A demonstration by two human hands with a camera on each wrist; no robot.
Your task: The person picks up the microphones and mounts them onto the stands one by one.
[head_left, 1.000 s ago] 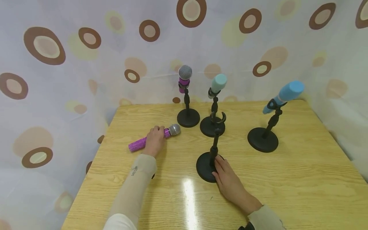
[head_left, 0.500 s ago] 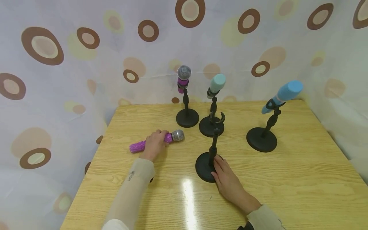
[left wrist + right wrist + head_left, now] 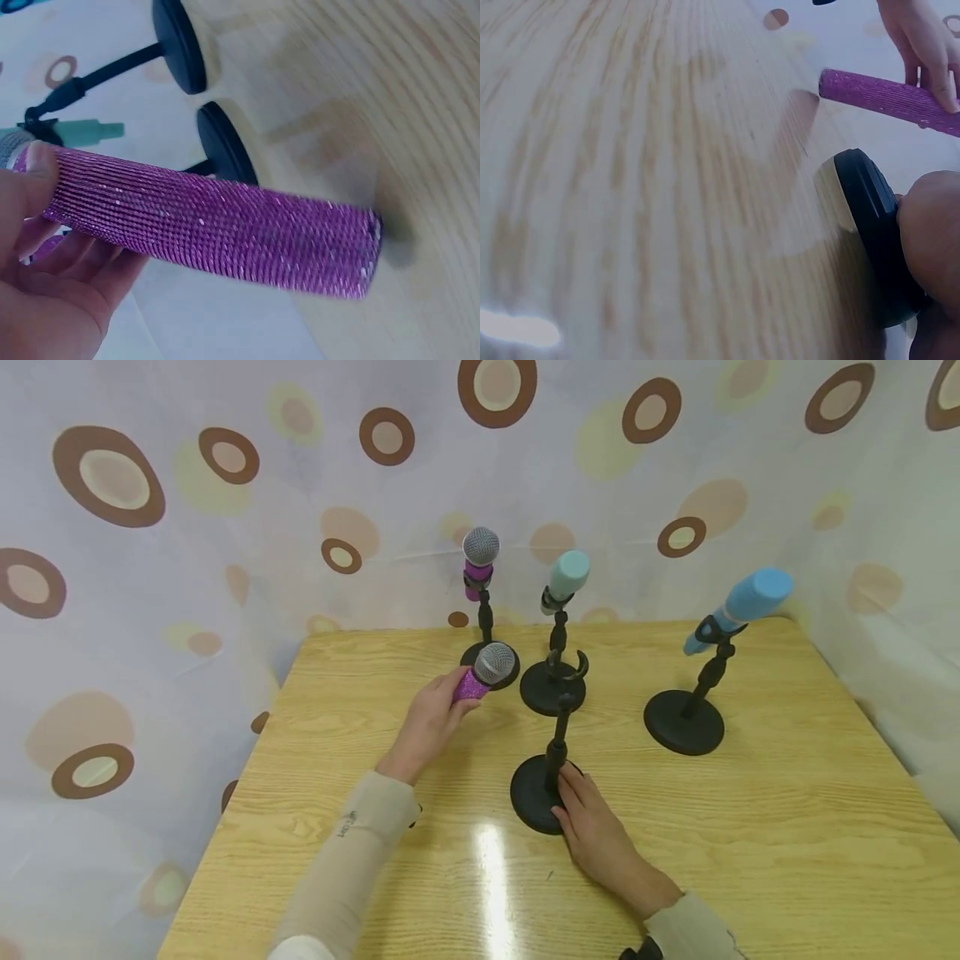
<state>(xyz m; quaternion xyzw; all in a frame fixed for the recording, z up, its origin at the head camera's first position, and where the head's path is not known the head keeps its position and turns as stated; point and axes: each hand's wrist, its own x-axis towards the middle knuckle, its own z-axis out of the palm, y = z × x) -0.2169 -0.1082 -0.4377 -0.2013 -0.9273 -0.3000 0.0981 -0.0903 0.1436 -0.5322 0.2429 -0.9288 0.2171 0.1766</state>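
Note:
My left hand [image 3: 430, 722] grips a glittery purple microphone [image 3: 471, 685] by its handle, raised off the table with its silver mesh head up and to the right. In the left wrist view the sparkling handle [image 3: 217, 221] stretches away from the thumb and fingers. At the centre front stands a black microphone stand [image 3: 557, 752] with a bare forked clip on top. My right hand [image 3: 600, 843] holds this stand low down, at its round base [image 3: 874, 236]; the ends of some fingers are hidden behind the post.
Behind, a purple microphone [image 3: 480, 564] and a mint-green microphone [image 3: 568, 577] sit in black stands. On the right, a blue microphone [image 3: 753, 597] leans in another stand. A patterned cloth [image 3: 262, 543] rises along the back of the wooden table [image 3: 787, 827].
The left hand has lifted the glittery microphone from the table, moving it right and tilting its head upward. The right hand keeps its place at the front stand.

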